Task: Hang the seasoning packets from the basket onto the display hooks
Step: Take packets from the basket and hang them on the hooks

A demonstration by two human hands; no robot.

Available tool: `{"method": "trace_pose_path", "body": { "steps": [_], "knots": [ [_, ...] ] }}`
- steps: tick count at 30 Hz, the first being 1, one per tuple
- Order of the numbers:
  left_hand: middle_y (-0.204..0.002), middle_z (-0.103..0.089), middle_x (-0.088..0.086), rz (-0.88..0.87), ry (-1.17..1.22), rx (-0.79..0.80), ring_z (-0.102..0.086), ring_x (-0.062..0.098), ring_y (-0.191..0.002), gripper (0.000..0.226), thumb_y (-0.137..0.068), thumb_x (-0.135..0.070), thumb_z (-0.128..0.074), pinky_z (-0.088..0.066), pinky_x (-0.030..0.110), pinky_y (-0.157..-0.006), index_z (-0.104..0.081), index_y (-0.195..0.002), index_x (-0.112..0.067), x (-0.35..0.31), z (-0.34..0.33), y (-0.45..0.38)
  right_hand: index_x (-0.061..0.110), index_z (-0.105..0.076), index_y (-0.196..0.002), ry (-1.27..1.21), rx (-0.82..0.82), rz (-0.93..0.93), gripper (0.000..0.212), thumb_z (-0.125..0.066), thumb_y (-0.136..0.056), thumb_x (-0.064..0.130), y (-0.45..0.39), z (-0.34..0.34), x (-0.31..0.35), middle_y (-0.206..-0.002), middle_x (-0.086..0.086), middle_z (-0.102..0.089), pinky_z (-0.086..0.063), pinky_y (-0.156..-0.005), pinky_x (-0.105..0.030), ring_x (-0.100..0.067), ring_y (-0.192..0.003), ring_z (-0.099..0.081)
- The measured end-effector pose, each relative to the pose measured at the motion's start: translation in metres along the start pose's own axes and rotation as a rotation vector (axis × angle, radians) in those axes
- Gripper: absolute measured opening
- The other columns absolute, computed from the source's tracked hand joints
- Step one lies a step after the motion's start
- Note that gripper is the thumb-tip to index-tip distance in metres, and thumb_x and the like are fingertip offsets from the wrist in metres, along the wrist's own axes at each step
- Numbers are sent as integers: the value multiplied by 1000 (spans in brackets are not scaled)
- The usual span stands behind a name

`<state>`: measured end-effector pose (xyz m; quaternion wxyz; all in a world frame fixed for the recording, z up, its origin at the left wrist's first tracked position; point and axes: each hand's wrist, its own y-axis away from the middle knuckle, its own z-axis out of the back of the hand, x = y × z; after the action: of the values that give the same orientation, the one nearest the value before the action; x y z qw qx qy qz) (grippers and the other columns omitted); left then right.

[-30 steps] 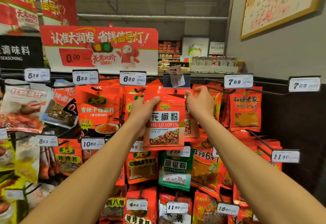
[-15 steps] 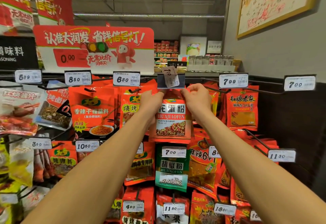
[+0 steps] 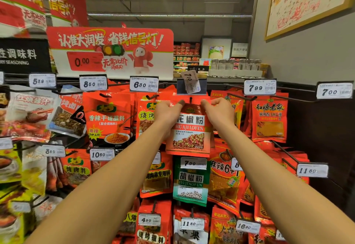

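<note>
A red seasoning packet point(image 3: 189, 130) labelled HUAJIAOFEN hangs upright at the top row of the rack. My left hand point(image 3: 167, 112) pinches its top left corner and my right hand point(image 3: 218, 112) pinches its top right corner. A dark display hook point(image 3: 190, 99) shows at the packet's top middle, right under a blue tag holder point(image 3: 180, 88) with a loose 7.00 price tag point(image 3: 190, 82). Whether the hook passes through the packet's hole I cannot tell. The basket is out of view.
Other red packets hang on both sides and below, with a green HUJIAOFEN packet point(image 3: 190, 184) directly underneath. Price tags stick out on hook ends, such as 6.80 point(image 3: 144, 84) and 7.99 point(image 3: 259, 88). A grey wall point(image 3: 307, 61) stands at right.
Both hands have lifted the packet up from mid-rack to the hook under the 7.00 tag, and moved closer together along its top edge.
</note>
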<state>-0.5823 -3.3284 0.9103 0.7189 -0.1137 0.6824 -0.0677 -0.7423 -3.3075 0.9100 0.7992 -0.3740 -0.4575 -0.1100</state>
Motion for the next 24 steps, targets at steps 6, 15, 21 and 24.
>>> {"method": "trace_pose_path", "body": {
  "steps": [6,15,21,24],
  "knots": [
    [-83,-78,2,-3,-153,100,-76,15,-67,9,-86,-19,-79,-55,25,-51,-73,-89,-13,36,19,10,17,-58,-69,-6,181,-33,36,-75,-87,42,23,4,-29,-73,0,-75,-60,-70,-43,-18,-70,-72],
    [-85,-78,8,71,-131,24,-76,30,-83,36,-80,-30,-83,-62,50,-80,-72,-98,-1,37,5,2,22,-43,-58,106,66,-33,50,-77,-85,45,7,-12,-22,-58,1,-53,-45,-61,-36,-20,-59,-53],
    [-88,-69,-1,-88,-273,77,-68,16,-84,29,-79,-34,-86,-58,33,-75,-69,-97,-19,47,25,23,13,-64,-76,117,109,27,44,-67,-90,54,31,14,-30,-80,-3,-71,-52,-79,-42,-24,-82,-65],
    [-94,-69,-5,-146,-373,53,-66,12,-82,34,-82,-31,-81,-52,19,-66,-71,-112,-16,59,47,44,22,-66,-81,128,84,35,28,-62,-94,47,57,33,-39,-80,6,-70,-52,-81,-41,-25,-87,-67]
  ]
}}
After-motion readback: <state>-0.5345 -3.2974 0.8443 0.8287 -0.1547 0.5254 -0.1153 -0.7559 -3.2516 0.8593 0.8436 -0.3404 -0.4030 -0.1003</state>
